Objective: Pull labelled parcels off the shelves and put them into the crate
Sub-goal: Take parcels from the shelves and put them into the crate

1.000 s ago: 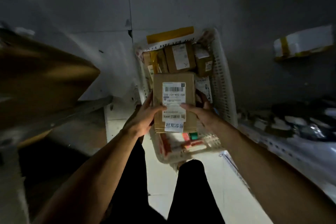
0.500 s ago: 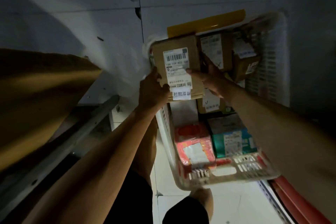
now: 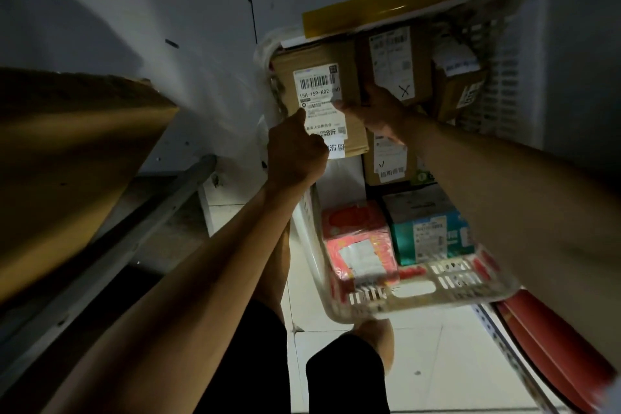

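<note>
A brown cardboard parcel (image 3: 319, 77) with a white barcode label lies at the far left end of the white plastic crate (image 3: 420, 296) on the floor. My left hand (image 3: 295, 151) grips its near left edge, thumb on the label. My right hand (image 3: 373, 107) holds its right edge, thumb across the label. Beside it in the crate sit other labelled cardboard boxes (image 3: 393, 64), a red packet (image 3: 359, 242) and a teal box (image 3: 426, 228).
A yellow padded envelope (image 3: 379, 3) leans at the crate's far end. A large brown box (image 3: 67, 158) on a metal shelf rail (image 3: 134, 239) fills the left. A red object (image 3: 554, 356) lies at lower right. Pale floor tiles lie around the crate.
Both hands have carried the parcel from over the crate's near end to its far left corner and lowered it among the other boxes. The view has moved closer to the crate.
</note>
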`<state>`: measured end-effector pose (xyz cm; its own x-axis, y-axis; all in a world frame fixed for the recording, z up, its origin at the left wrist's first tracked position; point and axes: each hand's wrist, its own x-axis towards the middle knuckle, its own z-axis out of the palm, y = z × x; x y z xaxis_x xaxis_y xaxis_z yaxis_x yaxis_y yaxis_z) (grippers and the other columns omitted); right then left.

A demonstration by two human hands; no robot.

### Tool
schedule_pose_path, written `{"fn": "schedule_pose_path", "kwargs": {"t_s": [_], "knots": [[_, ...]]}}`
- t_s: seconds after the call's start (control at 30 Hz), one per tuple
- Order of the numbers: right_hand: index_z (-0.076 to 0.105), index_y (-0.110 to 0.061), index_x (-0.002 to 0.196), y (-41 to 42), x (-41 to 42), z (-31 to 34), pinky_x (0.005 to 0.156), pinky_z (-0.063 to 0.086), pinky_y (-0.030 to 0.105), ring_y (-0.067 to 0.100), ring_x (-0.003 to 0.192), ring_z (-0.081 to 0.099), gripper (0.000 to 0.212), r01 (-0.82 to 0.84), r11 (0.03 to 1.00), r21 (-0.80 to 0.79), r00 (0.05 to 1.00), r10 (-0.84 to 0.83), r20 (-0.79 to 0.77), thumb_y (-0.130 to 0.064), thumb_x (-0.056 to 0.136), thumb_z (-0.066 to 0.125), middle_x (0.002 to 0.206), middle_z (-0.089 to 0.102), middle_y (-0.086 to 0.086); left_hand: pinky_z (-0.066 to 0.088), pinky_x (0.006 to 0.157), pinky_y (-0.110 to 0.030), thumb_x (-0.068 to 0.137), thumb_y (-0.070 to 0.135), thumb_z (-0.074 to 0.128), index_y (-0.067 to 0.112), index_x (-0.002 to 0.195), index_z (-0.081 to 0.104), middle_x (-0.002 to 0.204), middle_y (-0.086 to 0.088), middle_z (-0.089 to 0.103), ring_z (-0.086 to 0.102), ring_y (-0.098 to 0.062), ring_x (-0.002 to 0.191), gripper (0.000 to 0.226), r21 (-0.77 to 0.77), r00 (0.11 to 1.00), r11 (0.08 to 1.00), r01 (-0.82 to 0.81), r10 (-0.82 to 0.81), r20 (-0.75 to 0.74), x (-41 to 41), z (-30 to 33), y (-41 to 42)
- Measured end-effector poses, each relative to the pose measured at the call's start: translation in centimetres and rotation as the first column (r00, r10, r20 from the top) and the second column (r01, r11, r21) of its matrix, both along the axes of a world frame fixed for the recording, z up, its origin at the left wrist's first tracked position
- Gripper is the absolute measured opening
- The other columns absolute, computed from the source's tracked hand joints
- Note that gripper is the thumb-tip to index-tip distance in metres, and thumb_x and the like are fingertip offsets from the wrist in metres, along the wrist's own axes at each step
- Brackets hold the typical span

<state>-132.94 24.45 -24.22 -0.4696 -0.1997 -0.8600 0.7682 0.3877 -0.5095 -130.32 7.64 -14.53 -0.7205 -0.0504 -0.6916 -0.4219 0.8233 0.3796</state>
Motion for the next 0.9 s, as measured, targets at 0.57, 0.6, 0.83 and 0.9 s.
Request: {"fn": "schedule_pose_path", "kwargs": {"t_s": [0.57,0.6,0.83,0.9], "knots": [[0.055,-0.012,0.138,-0.4,3.3,12.8,0.085,0.049,0.028,0.027,0.120,0.058,0.041,-0.074,0.903,0.423,0.991,0.114,-0.070,-0.015,0.097,0.060,0.137,0.058,0.008,0.055,0.093,-0.030,0.090,0.019,0.059,0.025,0.108,0.067,0.126,0.001,0.069,0.066,-0.019,0.113,0.020,0.030,0.991,0.998,-0.054,0.050,0.125,2.2,8.5,0.5],[0.056,-0.010,0.136,0.3,4.2,15.2,0.086,0.047,0.027,0.029,0.121,0.057,0.040,-0.076,0.898,0.433,0.991,0.116,-0.067,-0.015,0.097,0.061,0.135,0.059,0.009,0.057,0.091,-0.031,0.087,0.019,0.058,0.026,0.096,0.067,0.121,0.002,0.070,0.068,-0.020,0.110,0.014,0.029,0.992,0.997,-0.068,0.065,0.107,2.8,10.0,0.9],[0.062,-0.017,0.127,5.1,12.9,32.7,0.093,0.050,0.035,0.033,0.116,0.059,0.031,-0.253,0.753,0.607,0.929,0.364,-0.064,-0.019,0.096,0.061,0.129,0.061,0.010,0.054,0.096,-0.045,0.081,0.009,0.056,0.031,0.113,0.065,0.127,-0.006,0.063,0.062,-0.031,0.116,0.040,-0.111,0.934,0.929,0.354,-0.356,0.003,8.2,24.8,4.2],[0.065,-0.015,0.119,6.0,15.8,37.3,0.080,0.048,0.025,0.030,0.104,0.061,0.021,-0.244,0.733,0.635,0.909,0.401,-0.114,-0.016,0.100,0.057,0.115,0.062,0.011,0.053,0.096,-0.044,0.088,0.007,0.055,0.022,0.127,0.061,0.131,-0.007,0.061,0.059,-0.031,0.120,0.042,-0.224,0.841,0.831,0.510,-0.536,-0.076,11.0,30.0,5.1]]}}
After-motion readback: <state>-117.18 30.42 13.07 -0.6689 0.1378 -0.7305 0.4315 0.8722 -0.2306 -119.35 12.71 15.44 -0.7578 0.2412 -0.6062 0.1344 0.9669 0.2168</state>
